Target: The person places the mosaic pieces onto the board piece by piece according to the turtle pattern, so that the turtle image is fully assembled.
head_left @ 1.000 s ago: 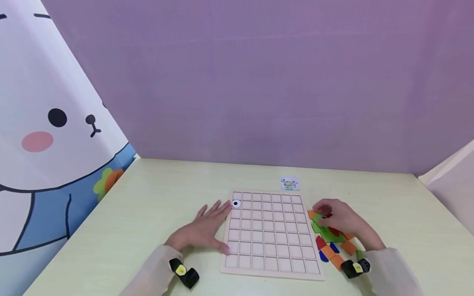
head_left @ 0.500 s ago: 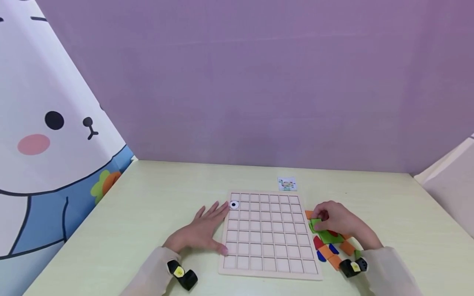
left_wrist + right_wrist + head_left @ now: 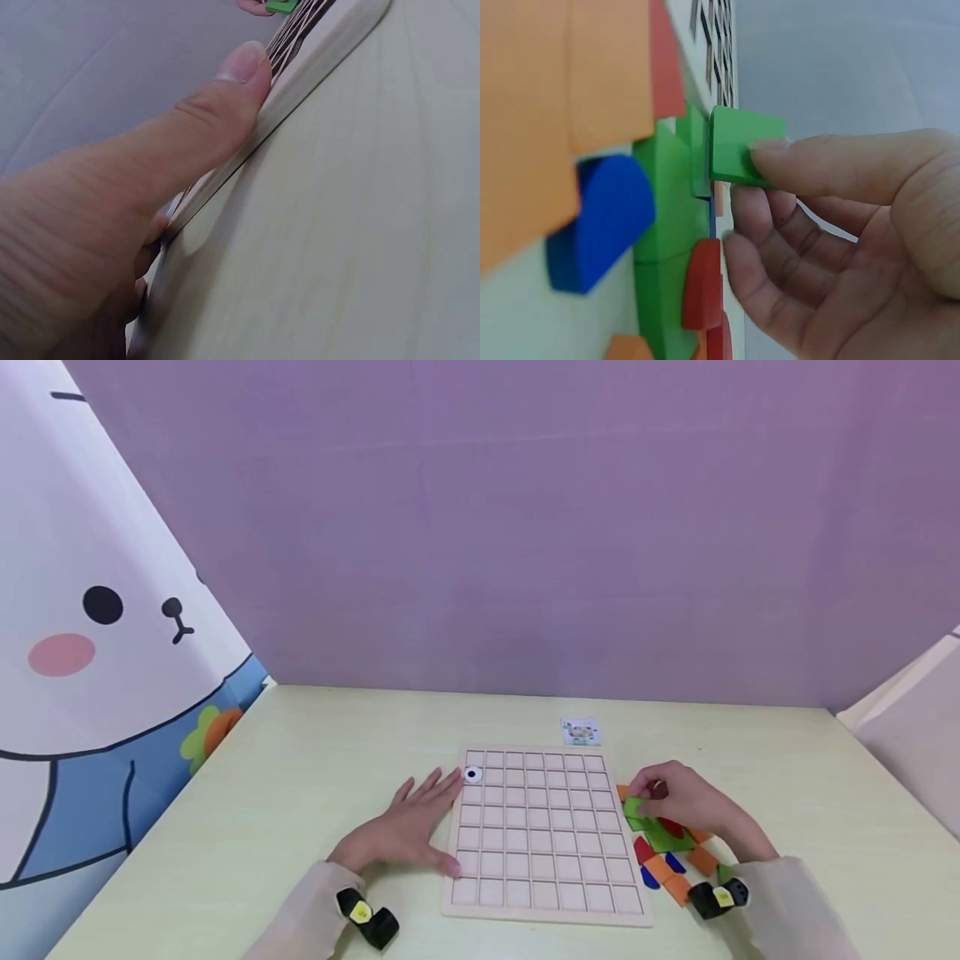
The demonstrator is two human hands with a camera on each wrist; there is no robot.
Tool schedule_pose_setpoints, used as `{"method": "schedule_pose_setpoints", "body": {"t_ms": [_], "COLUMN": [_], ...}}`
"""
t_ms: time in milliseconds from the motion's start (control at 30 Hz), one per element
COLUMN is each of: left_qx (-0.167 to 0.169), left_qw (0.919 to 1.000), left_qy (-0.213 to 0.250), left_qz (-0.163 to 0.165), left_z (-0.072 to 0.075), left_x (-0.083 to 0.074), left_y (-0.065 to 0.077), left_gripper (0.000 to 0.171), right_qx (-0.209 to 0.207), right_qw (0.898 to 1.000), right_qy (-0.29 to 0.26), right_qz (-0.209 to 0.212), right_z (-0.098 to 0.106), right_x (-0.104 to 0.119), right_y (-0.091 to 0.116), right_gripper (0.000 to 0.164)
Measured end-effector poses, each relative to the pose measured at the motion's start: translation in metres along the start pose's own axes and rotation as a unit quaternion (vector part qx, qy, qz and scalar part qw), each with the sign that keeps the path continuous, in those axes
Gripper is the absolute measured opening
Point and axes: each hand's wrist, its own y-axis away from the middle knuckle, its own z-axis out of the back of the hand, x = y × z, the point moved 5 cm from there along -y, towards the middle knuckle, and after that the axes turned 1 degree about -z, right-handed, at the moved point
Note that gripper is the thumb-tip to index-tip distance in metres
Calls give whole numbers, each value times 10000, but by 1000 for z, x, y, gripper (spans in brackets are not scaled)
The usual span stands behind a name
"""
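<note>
In the head view my left hand [image 3: 405,828] lies with its fingers spread along the left side of a pale wooden grid board [image 3: 546,917]. Its fingertips and thumb rest at the board's edge, and the left wrist view shows the thumb [image 3: 240,75] against that rim. To the right of the board, my right hand [image 3: 688,799] pinches a green square tile [image 3: 742,142] between thumb and fingers, just above a pile of coloured pieces. A round white eye piece [image 3: 472,774] sits near the board's upper left corner; the other visible cells are bare.
Loose pieces lie by the board's right edge: an orange square [image 3: 703,860], a red piece [image 3: 642,850], a blue rounded piece [image 3: 649,878] and several green ones. Behind the board lies a small printed card [image 3: 581,732]. A purple partition [image 3: 525,568] closes the table's back.
My right hand's fingers have moved from among the pieces onto the green tile, which is now pinched and slightly raised. My left hand has stayed at the board's edge.
</note>
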Motion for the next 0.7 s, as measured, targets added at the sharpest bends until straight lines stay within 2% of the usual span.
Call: {"method": "schedule_pose_setpoints", "body": {"t_ms": [300,433,700], "left_qx": [-11,-18,-84], "left_qw": [10000,10000,9999], "left_qy": [6,34,125], "left_qz": [-80,-58,-68], "left_z": [1,2,1], "left_x": [-3,-2,-2], "left_y": [-1,0,0], "left_gripper": [118,119,119], "right_qx": [-43,-68,-95], "right_qw": [9985,9976,9960], "right_qy": [-479,-553,-782], "right_qz": [245,400,415], "right_z": [2,-2,-9], "right_x": [11,21,44], "right_y": [-2,-9,-24], "right_gripper": [11,12,12]}}
